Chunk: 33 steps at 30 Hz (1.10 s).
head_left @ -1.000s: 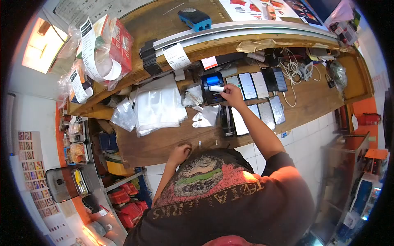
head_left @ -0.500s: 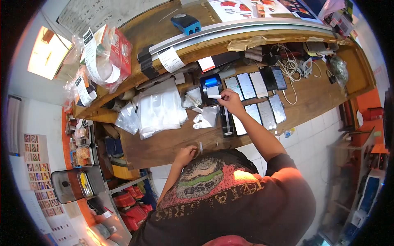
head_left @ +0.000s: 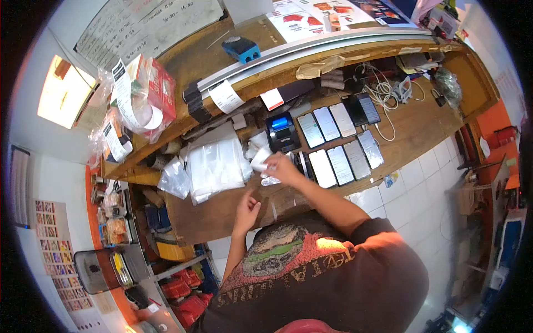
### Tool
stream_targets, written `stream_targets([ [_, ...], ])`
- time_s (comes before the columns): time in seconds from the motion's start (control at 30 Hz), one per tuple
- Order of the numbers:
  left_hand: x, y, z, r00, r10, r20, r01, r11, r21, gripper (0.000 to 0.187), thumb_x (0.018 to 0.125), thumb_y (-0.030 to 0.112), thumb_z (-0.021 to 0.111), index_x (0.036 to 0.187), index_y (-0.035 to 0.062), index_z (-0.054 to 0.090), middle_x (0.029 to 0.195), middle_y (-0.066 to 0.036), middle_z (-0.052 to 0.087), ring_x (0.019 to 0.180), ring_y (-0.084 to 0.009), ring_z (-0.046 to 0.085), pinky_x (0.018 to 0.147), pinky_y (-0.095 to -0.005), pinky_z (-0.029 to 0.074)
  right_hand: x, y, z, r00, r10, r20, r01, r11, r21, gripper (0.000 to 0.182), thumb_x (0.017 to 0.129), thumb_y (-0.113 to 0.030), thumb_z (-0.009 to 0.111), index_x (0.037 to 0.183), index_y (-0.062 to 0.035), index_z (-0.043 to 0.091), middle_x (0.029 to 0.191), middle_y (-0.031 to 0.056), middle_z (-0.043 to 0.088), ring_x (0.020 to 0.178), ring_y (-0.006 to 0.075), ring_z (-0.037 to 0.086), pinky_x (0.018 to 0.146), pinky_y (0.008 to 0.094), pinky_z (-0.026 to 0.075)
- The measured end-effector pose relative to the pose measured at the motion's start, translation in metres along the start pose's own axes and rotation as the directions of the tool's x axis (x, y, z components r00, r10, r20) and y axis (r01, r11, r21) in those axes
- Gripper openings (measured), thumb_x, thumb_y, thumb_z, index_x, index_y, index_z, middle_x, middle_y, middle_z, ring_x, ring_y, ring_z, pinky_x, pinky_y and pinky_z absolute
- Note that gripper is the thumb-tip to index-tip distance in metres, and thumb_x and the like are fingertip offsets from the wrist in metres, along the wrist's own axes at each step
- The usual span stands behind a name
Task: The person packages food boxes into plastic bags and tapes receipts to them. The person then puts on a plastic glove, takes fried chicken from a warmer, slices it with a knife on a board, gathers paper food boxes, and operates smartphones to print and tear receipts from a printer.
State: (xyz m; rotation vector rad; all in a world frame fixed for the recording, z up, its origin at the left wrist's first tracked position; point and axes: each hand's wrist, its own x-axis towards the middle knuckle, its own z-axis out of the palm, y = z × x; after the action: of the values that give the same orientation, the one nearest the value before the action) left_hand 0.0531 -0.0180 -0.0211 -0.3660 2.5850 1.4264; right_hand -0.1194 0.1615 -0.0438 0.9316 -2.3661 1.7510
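My right hand (head_left: 283, 168) is closed on a small white paper slip (head_left: 260, 160), held over the white scraps and clear plastic on the wooden desk. Just beyond it stands a black receipt printer (head_left: 282, 134) with a blue-lit part; no paper sticks out of it now. My left hand (head_left: 247, 213) hovers by the front edge of the desk, fingers apart, with nothing in it. To its upper left lies a stack of clear plastic bags (head_left: 216, 166). Several smartphones (head_left: 322, 168) with lit screens lie in two rows right of the printer.
White charging cables (head_left: 383, 91) lie tangled behind the phones. Above the desk runs a raised wooden shelf holding a blue-and-black device (head_left: 241, 49) and printed menus (head_left: 311, 19). A bag with a red box (head_left: 158, 91) and long receipts stands at the shelf's left end.
My right hand has moved left and nearer, away from the printer, carrying the white paper slip. My left hand has turned upward and its fingers have spread. The view has shifted slightly.
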Motion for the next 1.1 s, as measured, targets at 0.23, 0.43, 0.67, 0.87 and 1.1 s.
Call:
stream_targets([
  [0.23,0.014,0.073,-0.031,0.89,0.436,-0.135,-0.362,0.855,0.37,0.047,0.076,0.026,0.079,0.114,0.0041,0.061,0.125,-0.019,0.05,0.123,-0.0397,0.041,0.106,-0.046,0.031,-0.047,-0.056,-0.022,0.919,0.331,0.213,-0.375,0.902,0.214,0.031,0.07,-0.022,0.075,0.093,-0.0023,0.069,0.081,0.0094,0.068,0.074,0.017,0.062,0.069,0.0343,0.051],
  [0.43,0.042,0.064,0.026,0.85,0.412,0.328,-0.3,0.89,-0.342,0.014,0.088,0.009,0.071,0.093,0.0012,0.06,0.087,-0.002,0.06,0.077,-0.0097,0.054,0.069,-0.0243,0.044,-0.137,-0.071,-0.01,0.901,0.343,-0.265,-0.282,0.928,0.243,0.039,0.074,-0.019,0.073,0.107,-0.0014,0.062,0.093,0.0093,0.068,0.084,0.0163,0.063,0.075,0.0351,0.052],
  [0.67,-0.009,0.05,0.116,0.465,0.539,0.703,-0.131,0.827,-0.547,0.011,0.091,0.007,0.066,0.096,0.0028,0.058,0.089,-0.003,0.061,0.077,-0.0105,0.056,0.068,-0.0249,0.046,-0.295,-0.176,0.071,0.361,0.588,-0.724,-0.521,0.771,0.366,0.028,0.082,-0.009,0.066,0.107,0.0025,0.061,0.088,0.0104,0.069,0.082,0.0161,0.063,0.075,0.0331,0.051],
  [0.87,-0.163,0.045,0.124,-0.005,0.456,0.89,-0.032,0.89,-0.456,0.015,0.09,0.006,0.068,0.087,0.0064,0.054,0.079,0.003,0.055,0.071,-0.0052,0.05,0.065,-0.0206,0.041,-0.4,-0.277,0.21,-0.176,0.546,-0.819,-0.365,0.737,0.569,0.025,0.087,-0.01,0.069,0.108,0.0016,0.062,0.091,0.0067,0.069,0.085,0.0104,0.063,0.077,0.0268,0.05],
  [1.1,-0.315,0.037,0.084,-0.37,0.416,0.831,-0.076,0.877,-0.474,0.009,0.092,0.007,0.067,0.095,0.002,0.06,0.084,0.0,0.063,0.075,-0.0053,0.055,0.067,-0.021,0.043,-0.459,-0.365,0.308,-0.42,0.446,-0.79,-0.13,0.832,0.539,0.023,0.091,-0.009,0.068,0.11,0.002,0.061,0.093,0.0049,0.068,0.085,0.0099,0.062,0.077,0.026,0.05],
])
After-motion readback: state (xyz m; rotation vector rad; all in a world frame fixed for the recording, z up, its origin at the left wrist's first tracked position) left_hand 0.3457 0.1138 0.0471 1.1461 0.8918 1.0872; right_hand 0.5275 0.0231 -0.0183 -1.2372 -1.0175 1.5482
